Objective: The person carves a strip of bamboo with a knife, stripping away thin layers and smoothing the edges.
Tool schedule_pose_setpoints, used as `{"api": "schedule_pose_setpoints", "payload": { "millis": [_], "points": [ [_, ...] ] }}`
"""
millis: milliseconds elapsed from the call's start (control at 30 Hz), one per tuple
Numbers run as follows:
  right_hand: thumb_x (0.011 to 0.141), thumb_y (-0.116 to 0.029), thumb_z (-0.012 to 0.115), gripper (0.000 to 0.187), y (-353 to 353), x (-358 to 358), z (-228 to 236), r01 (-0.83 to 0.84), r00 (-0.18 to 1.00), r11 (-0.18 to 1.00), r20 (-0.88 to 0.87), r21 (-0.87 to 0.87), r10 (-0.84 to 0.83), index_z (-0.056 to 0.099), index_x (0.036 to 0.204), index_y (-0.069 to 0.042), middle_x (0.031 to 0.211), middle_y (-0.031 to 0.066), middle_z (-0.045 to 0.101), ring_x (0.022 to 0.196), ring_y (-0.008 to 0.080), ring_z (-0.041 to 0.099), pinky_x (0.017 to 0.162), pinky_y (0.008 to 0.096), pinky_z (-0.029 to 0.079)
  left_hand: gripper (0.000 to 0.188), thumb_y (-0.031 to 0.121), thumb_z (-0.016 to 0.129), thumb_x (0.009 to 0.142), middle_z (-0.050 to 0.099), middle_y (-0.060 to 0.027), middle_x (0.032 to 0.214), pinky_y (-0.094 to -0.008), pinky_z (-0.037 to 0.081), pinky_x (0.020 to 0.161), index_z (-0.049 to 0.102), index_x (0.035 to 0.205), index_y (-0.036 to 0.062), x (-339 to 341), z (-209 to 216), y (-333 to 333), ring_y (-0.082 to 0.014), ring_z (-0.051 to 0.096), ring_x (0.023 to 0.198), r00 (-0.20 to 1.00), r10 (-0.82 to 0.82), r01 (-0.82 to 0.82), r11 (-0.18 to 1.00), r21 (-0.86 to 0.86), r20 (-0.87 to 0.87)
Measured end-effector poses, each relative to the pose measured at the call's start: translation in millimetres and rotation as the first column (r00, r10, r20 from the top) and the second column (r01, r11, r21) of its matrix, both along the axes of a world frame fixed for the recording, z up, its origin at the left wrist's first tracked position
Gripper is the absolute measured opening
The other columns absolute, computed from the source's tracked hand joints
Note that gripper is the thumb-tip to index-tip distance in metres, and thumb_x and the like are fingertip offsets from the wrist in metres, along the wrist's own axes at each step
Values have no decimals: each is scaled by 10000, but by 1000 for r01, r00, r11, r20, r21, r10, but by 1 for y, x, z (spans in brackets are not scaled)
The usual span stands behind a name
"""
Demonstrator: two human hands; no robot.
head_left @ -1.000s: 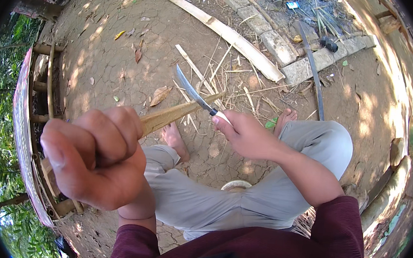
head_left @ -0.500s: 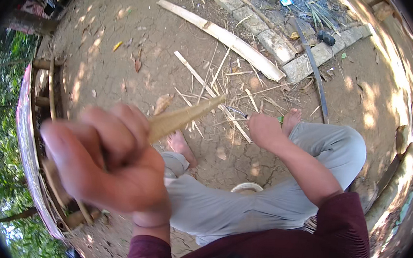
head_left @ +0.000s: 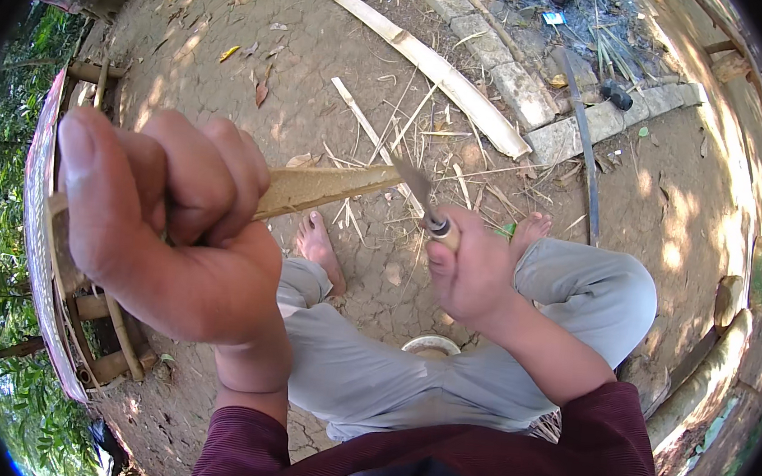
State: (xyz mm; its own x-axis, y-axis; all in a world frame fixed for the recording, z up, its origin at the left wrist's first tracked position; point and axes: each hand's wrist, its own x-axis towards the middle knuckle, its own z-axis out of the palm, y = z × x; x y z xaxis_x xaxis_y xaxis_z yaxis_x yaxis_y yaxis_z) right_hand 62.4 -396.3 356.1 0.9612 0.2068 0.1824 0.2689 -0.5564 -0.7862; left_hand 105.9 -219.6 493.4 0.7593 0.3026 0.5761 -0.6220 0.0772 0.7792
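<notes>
My left hand [head_left: 175,211] is closed round one end of a flat, pale strip of bamboo [head_left: 331,186], raised close to the camera. The strip points right, toward my right hand [head_left: 473,269]. That hand grips the short wooden handle of a knife [head_left: 417,185], whose blade slants up and to the left. Blade and strip meet in the picture near the strip's far end; whether they touch I cannot tell. My fingers hide the strip's near end.
A long split bamboo piece [head_left: 432,66] and thin shavings [head_left: 399,140] lie on the cracked earth ahead. A long dark blade [head_left: 583,156] leans across a brick border [head_left: 557,140] by ashes. Below my lap is a pale round-rimmed container [head_left: 433,342].
My right hand has come up and turned, bringing the knife blade upright at the strip's end. The left hand has risen a little, and the strip lies flatter across the view.
</notes>
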Motion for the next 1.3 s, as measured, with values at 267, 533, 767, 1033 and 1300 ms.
{"api": "schedule_pose_setpoints", "payload": {
  "millis": [267, 533, 767, 1033, 1300],
  "points": [
    [1065, -388, 484, 420, -3, 8, -20, -132, 927, 981, -368, -145, 71, 556, 895, -11, 569, 108, 538, 500, 249, 538, 512, 371, 453, 433, 335, 429, 1055, 204, 45, 525, -275, 143, 420, 281, 692, 151, 0, 3, -2, -63, 127, 437, 996, -91, 91, 996, 6, -24],
    [1098, -382, 404, 405, 6, -2, 35, 68, 925, 905, -366, 420, 100, 575, 1079, -15, 661, -43, 419, 560, 29, 379, 471, 214, 306, 390, 358, 407, 1082, 209, 62, 552, -255, 175, 404, 459, 774, 123, 27, -8, 27, -53, 176, 425, 971, -229, 226, 973, 50, 74],
    [1085, -355, 409, 377, 23, 2, -22, -78, 997, 992, 9, 97, 77, 556, 981, -24, 644, 27, 504, 557, 129, 497, 497, 283, 380, 410, 426, 633, 997, 371, 83, 547, -273, 244, 449, 585, 774, 86, 30, -3, 25, -39, 325, 488, 941, -339, 339, 937, 87, -7],
    [1078, -476, 417, 461, 11, 28, -19, 226, 418, 939, -896, 261, 149, 579, 1005, -51, 633, -5, 443, 522, 58, 402, 427, 246, 283, 484, 411, 707, 956, 419, 83, 589, -277, 289, 494, 546, 641, 80, 38, -1, 46, -40, 367, 556, 948, -309, 316, 944, 92, -81],
    [1092, -314, 403, 341, 30, -1, -15, -31, 988, 973, 153, 230, -5, 562, 1011, -24, 713, 50, 488, 582, 101, 468, 484, 276, 350, 342, 342, 646, 999, 429, 83, 592, -244, 295, 467, 617, 784, 78, 42, 3, 43, -36, 387, 522, 965, -198, 191, 980, 56, 172]
  ]
}}
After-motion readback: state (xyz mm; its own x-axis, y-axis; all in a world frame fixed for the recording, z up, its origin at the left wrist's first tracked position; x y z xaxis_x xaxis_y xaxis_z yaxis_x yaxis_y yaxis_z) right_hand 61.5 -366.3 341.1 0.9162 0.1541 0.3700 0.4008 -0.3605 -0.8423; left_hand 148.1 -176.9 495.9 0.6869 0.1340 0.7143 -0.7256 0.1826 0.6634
